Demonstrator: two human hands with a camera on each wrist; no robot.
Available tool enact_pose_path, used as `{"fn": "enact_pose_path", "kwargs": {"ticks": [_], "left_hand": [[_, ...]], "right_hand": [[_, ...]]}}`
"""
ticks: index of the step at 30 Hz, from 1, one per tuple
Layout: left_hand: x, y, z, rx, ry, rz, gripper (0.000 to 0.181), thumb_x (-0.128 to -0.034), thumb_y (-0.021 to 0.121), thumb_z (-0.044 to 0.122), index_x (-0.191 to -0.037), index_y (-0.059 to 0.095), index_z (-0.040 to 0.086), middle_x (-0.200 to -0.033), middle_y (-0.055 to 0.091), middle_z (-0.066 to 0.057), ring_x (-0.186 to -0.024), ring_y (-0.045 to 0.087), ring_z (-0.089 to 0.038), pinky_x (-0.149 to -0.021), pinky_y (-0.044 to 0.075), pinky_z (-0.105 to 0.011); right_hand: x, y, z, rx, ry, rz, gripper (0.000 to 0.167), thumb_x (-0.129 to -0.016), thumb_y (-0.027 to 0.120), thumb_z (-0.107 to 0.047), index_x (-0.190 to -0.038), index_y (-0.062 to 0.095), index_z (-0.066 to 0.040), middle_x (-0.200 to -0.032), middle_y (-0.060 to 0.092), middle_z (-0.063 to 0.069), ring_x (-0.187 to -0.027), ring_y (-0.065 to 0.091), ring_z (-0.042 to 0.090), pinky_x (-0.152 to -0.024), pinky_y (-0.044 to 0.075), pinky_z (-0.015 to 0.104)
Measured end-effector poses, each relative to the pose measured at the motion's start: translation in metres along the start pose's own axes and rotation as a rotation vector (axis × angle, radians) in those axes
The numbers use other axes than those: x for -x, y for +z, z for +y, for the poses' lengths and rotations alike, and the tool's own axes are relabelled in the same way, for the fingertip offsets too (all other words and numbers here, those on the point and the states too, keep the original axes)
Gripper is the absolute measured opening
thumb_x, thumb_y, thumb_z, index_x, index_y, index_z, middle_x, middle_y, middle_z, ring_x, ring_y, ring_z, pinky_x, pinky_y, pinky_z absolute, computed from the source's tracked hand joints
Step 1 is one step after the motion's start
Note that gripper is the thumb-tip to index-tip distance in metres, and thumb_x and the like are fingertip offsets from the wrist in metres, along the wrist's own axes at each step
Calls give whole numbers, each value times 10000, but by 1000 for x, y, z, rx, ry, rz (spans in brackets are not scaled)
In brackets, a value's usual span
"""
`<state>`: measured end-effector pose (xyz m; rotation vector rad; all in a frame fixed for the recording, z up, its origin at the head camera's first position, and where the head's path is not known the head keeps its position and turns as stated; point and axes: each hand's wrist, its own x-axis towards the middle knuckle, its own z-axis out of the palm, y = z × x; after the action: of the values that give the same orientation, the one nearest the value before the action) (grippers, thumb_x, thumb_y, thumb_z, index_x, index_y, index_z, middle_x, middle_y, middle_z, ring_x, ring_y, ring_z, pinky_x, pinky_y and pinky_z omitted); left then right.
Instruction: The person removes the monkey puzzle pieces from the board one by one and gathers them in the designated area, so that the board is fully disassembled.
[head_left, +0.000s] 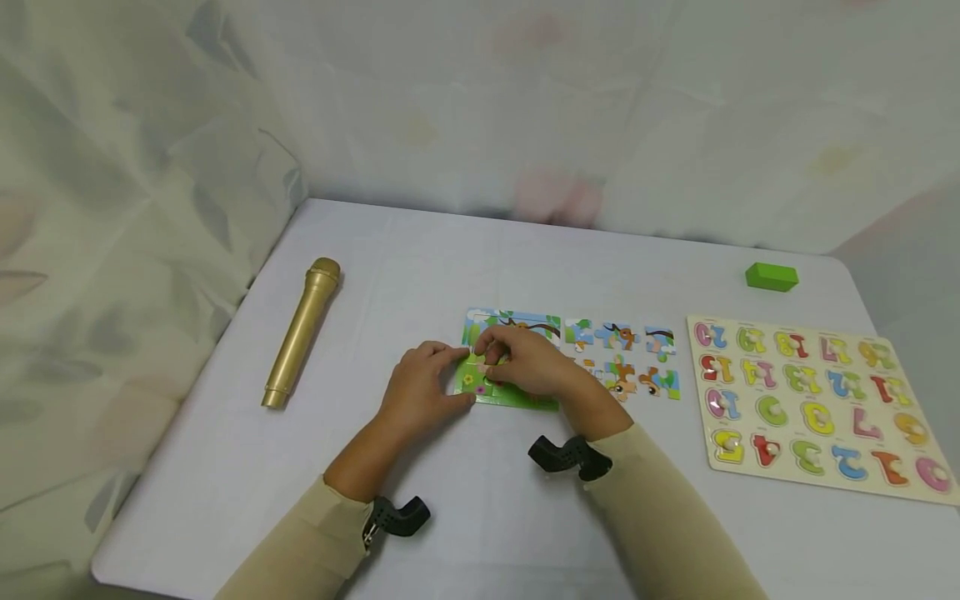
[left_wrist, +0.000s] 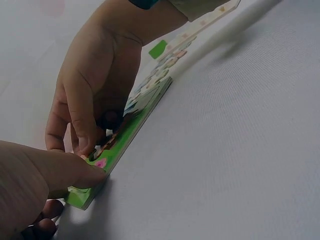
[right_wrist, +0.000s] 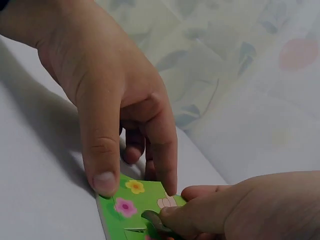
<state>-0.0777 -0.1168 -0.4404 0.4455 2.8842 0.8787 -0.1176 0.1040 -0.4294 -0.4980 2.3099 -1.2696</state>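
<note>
A small picture puzzle board (head_left: 517, 398) with a green, flowered front part lies at the middle of the table. My left hand (head_left: 416, 393) rests at its left end, thumb on the front edge and index finger on the board's far side. Over the board, my right hand (head_left: 528, 360) pinches a small puzzle piece (right_wrist: 154, 219) between thumb and fingers. The piece is mostly hidden by the fingertips and looks tilted against the board. Loose puzzle pieces (head_left: 620, 335) with animal and leaf pictures lie in two rows just right of the board.
A wooden number board (head_left: 798, 408) with knobbed digits lies at the right. Behind it sits a green block (head_left: 772, 277). A gold microphone (head_left: 303, 333) lies at the left. Floral cloth (head_left: 465, 108) hangs behind the white table (head_left: 405, 258).
</note>
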Motion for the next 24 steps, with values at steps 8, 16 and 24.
{"fn": "enact_pose_path", "kwargs": {"ticks": [8, 16, 24], "left_hand": [[-1, 0, 1, 7, -1, -1, 639, -810, 924, 287, -1393, 720, 125, -1307, 655, -116, -1235, 587, -378, -1027, 460, -554], [-2, -1, 0, 5, 10, 4, 647, -807, 928, 286, -1396, 717, 123, -1301, 656, -117, -1232, 589, -376, -1026, 463, -551], [-2, 0, -2, -5, 22, 6, 647, -794, 938, 291, -1378, 725, 111, -1284, 663, -117, -1215, 600, -373, -1011, 473, -554]], "right_hand": [[0, 1, 2, -174, 21, 9, 206, -1016, 702, -41, -1211, 672, -101, -918, 655, 75, -753, 662, 234, -644, 483, 305], [2, -6, -2, -212, 36, 12, 196, -1008, 705, -51, -1194, 694, -111, -902, 672, 63, -742, 628, 228, -555, 413, 288], [5, -16, -1, -308, 66, -50, 230, -1010, 675, -37, -1231, 669, -100, -983, 705, 101, -770, 651, 278, -587, 461, 315]]}}
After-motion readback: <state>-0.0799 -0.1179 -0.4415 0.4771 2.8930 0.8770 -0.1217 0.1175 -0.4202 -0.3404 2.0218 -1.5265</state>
